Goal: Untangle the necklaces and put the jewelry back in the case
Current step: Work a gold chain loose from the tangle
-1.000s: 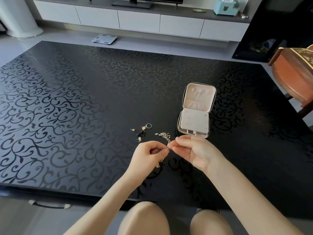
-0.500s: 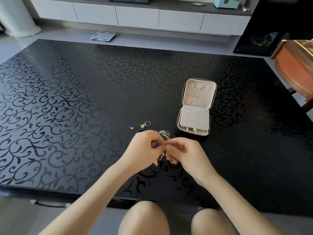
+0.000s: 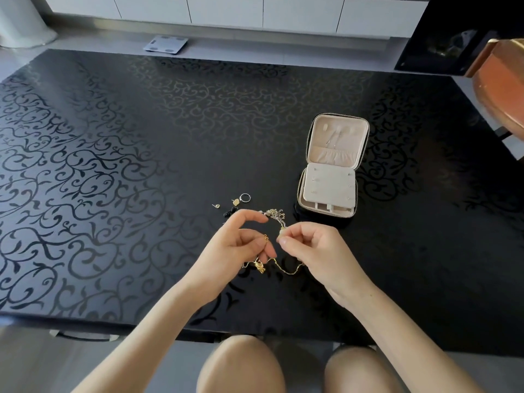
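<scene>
Over table point(image 3: 113, 137), left hand point(image 3: 241, 251), right hand point(image 3: 314, 248) holding tangled necklaces point(image 3: 274, 214), case point(image 3: 350, 131) open

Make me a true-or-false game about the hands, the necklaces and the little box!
1. The jewelry case sits open on the black table. True.
2. The left hand and the right hand both pinch the tangled necklaces. True.
3. The silver ring is tucked inside the jewelry case. False: it lies on the table, to the left of the case.
4. The table is plain white. False: it is black with a swirly vine pattern.
</scene>
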`<move>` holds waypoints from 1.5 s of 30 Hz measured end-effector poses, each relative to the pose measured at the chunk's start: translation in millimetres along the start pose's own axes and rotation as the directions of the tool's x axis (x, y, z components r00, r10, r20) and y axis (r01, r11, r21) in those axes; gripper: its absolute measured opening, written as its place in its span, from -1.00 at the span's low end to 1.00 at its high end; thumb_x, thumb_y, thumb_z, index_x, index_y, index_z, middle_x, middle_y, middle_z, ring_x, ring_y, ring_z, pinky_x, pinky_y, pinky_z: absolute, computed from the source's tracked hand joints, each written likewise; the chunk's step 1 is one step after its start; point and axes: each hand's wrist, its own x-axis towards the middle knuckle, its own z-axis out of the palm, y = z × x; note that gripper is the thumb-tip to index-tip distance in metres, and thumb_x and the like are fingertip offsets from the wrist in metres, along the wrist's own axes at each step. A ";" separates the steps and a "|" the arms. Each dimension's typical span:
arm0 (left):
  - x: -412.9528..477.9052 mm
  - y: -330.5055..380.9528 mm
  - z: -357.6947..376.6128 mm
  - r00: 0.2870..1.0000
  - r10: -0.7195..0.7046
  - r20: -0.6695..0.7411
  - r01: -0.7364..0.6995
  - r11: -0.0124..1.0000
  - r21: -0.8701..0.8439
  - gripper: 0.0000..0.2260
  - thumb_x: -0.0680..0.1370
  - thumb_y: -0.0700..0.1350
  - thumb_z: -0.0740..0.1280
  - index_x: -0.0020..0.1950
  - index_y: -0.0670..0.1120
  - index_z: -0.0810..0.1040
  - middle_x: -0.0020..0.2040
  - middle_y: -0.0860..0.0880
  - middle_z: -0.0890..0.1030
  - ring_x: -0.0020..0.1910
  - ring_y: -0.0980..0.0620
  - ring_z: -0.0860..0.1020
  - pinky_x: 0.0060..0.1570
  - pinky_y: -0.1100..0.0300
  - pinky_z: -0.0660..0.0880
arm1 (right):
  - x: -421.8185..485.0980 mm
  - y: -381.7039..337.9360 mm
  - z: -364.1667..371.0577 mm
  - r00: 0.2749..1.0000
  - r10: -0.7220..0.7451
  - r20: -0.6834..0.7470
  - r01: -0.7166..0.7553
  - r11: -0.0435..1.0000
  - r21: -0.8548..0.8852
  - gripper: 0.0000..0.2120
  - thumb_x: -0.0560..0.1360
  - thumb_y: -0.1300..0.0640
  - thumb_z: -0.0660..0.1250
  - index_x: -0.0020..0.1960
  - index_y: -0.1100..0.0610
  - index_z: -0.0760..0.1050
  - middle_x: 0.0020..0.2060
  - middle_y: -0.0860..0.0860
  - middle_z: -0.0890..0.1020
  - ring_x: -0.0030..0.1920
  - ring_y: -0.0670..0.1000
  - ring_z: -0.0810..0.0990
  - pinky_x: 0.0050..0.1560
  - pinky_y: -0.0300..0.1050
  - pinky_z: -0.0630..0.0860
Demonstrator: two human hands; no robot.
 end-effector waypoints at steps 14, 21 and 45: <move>3.7 -3.3 3.0 0.997 0.018 0.072 -0.027 0.991 0.129 -0.83 0.57 -0.34 0.21 0.01 -0.10 0.29 -0.30 -0.04 0.64 -0.32 0.03 0.50 -0.20 0.22 0.44 | -1.6 -1.6 1.7 0.988 -0.153 -0.009 0.152 0.984 -0.094 -0.86 0.48 0.24 0.36 -0.18 0.04 0.63 -0.29 0.01 0.68 -0.28 -0.20 0.57 -0.17 -0.34 0.50; 6.4 -1.3 6.5 0.999 0.036 0.033 -0.043 0.965 0.259 -0.80 0.56 -0.29 0.25 -0.06 -0.05 0.25 -0.30 -0.02 0.66 -0.37 0.10 0.50 -0.34 0.42 0.35 | 0.0 -2.3 -0.5 0.996 -0.063 0.062 0.075 0.971 -0.227 -0.85 0.54 0.17 0.27 -0.15 0.13 0.57 -0.39 -0.07 0.60 -0.34 -0.15 0.48 -0.27 -0.29 0.42; 4.9 -0.5 15.2 0.991 0.010 -0.133 0.016 0.981 0.191 -0.91 0.53 -0.19 0.34 -0.17 -0.09 0.61 -0.34 0.05 0.63 -0.28 0.19 0.57 -0.16 0.34 0.46 | -2.8 3.5 4.2 0.996 0.063 -0.067 -0.052 0.986 0.155 -0.78 0.54 0.29 0.25 -0.11 0.06 0.62 -0.37 -0.03 0.64 -0.37 -0.17 0.47 -0.19 -0.24 0.44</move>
